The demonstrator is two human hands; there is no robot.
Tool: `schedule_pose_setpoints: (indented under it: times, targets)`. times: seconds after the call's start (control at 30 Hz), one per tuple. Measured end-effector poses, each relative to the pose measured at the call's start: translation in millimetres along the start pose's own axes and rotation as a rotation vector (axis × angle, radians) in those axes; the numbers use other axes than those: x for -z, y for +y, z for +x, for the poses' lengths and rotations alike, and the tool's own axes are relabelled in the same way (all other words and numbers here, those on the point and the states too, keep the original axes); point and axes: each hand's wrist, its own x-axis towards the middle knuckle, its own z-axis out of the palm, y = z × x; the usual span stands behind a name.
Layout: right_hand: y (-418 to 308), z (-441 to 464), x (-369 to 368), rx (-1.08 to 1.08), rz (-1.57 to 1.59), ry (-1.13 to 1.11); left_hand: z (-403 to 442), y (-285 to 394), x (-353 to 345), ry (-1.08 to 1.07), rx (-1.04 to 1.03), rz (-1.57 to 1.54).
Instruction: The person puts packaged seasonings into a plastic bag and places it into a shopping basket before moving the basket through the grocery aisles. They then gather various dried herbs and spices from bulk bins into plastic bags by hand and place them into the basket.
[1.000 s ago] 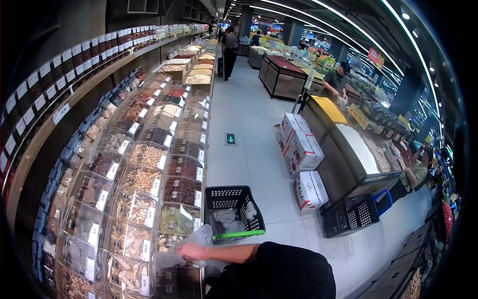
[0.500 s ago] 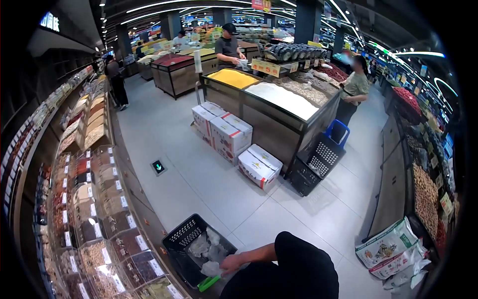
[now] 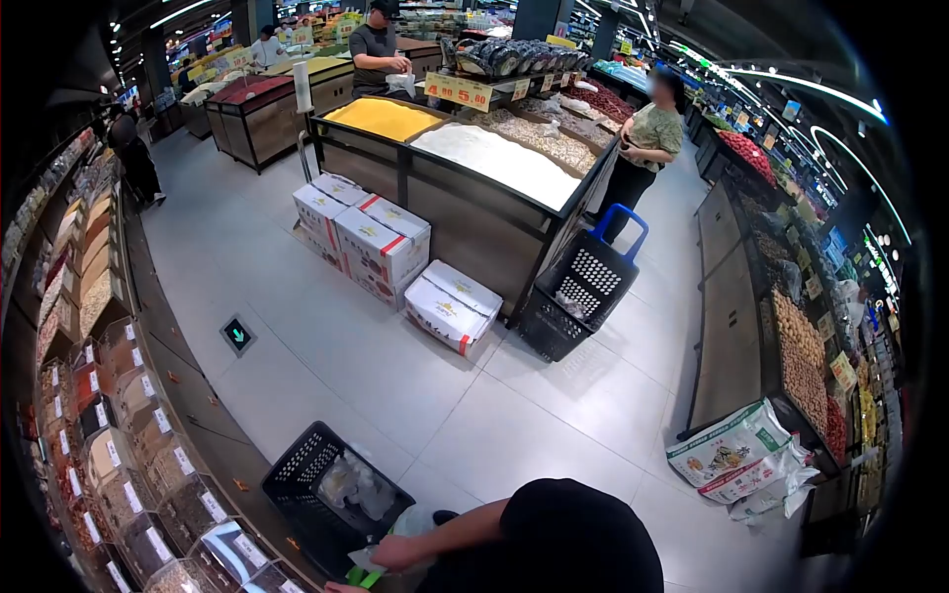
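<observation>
A black shopping basket (image 3: 297,474) with perforated sides stands on the floor by the bins at the lower left. Clear plastic bags (image 3: 354,486) with pale contents lie inside it. Above the basket's near end, my right hand (image 3: 397,553) is closed, with a white piece of plastic bag (image 3: 364,559) at its fingertips. More translucent plastic shows beyond my forearm. Beneath that hand is the green basket handle (image 3: 362,577). Only a sliver of my left hand (image 3: 342,588) shows at the bottom edge, against the handle; most of its fingers are cut off.
Clear-lidded bulk bins (image 3: 148,465) line the left. White cartons (image 3: 381,237) stand before a grain counter (image 3: 465,183). Another black basket (image 3: 583,282) has a blue handle; a person (image 3: 647,138) stands behind it. Printed sacks (image 3: 736,450) lean at the right-hand display.
My right hand has moved left and down, from the bags to the green handle. My left hand has come into view at the bottom edge. The whole view has turned rightward.
</observation>
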Motion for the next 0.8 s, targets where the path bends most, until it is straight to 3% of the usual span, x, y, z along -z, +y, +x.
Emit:
schedule_pose_setpoints:
  times: [0.1,0.2,0.27,0.33,0.37,0.5,0.6,0.7,0.8]
  targets:
    - [12.8,37.1,20.2,-0.051,-0.006,-0.032,35.7,18.3,-12.9,-0.006,-0.430,0.102]
    - [30.9,75.0,46.2,-0.098,-0.056,-0.081,69.5,63.0,-25.5,-0.166,-0.581,-0.030]
    - [40.7,97.6,60.5,-0.115,-0.097,-0.037,87.2,92.5,-31.7,-0.152,-0.536,-0.058]
    - [49.5,115.9,71.9,-0.103,-0.173,0.023,108.3,118.0,-37.4,-0.245,-0.354,-0.142]
    - [59.6,128.3,68.0,-0.117,-0.194,0.033,120.2,118.7,-50.6,-0.158,-0.420,-0.121]
    - [70.9,171.8,117.3,-0.072,-0.214,0.213,167.3,174.4,-62.5,-0.231,-0.332,-0.096]
    - [84.5,206.1,138.8,-0.057,-0.245,0.240,202.2,203.8,-72.5,-0.286,-0.303,-0.113]
    - [105.6,241.0,156.2,-0.158,-0.191,0.077,235.9,225.1,-92.1,-0.302,-0.358,-0.085]
    - [127.4,264.0,171.4,-0.173,-0.098,0.119,263.7,254.0,-112.6,-0.415,-0.285,-0.113]
